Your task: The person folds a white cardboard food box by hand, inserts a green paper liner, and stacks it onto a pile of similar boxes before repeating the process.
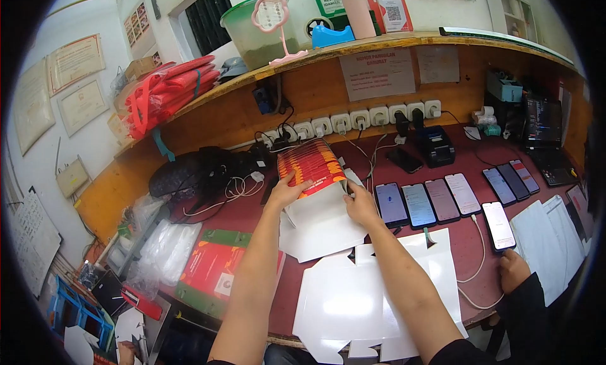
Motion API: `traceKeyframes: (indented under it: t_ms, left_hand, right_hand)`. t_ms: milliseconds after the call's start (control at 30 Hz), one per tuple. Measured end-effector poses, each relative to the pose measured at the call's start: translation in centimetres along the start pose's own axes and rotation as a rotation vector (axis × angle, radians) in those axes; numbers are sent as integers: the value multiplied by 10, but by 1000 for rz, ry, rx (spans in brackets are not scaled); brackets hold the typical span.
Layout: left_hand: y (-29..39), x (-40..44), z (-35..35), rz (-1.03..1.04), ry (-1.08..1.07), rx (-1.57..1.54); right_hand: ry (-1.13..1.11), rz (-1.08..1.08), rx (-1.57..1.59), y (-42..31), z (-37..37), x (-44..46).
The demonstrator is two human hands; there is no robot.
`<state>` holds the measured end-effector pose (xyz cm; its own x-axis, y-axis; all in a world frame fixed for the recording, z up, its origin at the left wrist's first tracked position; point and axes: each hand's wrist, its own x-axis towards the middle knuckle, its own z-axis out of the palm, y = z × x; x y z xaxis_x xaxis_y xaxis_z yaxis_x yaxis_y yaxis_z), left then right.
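Observation:
My left hand (287, 191) is closed on the left edge of a stack of red and orange printed packets (309, 164), fingers on top. My right hand (360, 203) is at the stack's right front corner, fingers bent round an edge there; what they grip is too small to tell. Below both hands a white cardboard sheet (322, 229) lies on the dark red table. Nearer to me, under my right forearm, lies a larger glossy white die-cut cardboard (344, 302). To the left of my left forearm is a red and green printed sheet (211, 268).
Several phones (416, 205) lie to the right. Another person's hand (514, 270) touches a phone (499, 226) with a white cable. Papers (548, 245) lie at far right, a black printer (434, 145) behind. Plastic bags (170, 251) and cables are left; another hand (126, 352) is bottom left.

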<state>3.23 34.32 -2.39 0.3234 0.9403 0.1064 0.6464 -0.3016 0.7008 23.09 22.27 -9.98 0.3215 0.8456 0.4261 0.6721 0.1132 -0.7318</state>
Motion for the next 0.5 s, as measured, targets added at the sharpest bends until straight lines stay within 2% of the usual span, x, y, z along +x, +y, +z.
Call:
traceKeyframes:
  t_ms: [67, 100, 133, 167, 200, 233, 300, 333, 500]
  left_hand:
    - [-1, -1, -1, -7, 25, 24]
    - [0, -2, 1, -13, 47, 43]
    - [0, -4, -1, 6, 49, 24]
    - [-35, 27, 9, 39, -30, -146]
    - [-22, 13, 8, 3, 37, -88]
    - [-4, -1, 3, -8, -49, -202]
    - [-15, 8, 9, 68, 11, -250]
    - [-10, 3, 9, 72, 84, -170]
    - [-5, 0, 7, 22, 103, -57]
  right_hand:
    - [68, 166, 309, -6, -8, -6]
    - [166, 92, 200, 7, 2, -2]
    - [102, 146, 56, -7, -8, -8]
    - [5, 156, -60, 1, -4, -5]
    - [0, 92, -205, 2, -5, -11]
    - [29, 93, -257, 10, 7, -8]
    - [32, 167, -194, -5, -3, -9]
    - [23, 200, -114, -10, -8, -9]
    - [-25, 174, 52, -5, -9, -9]
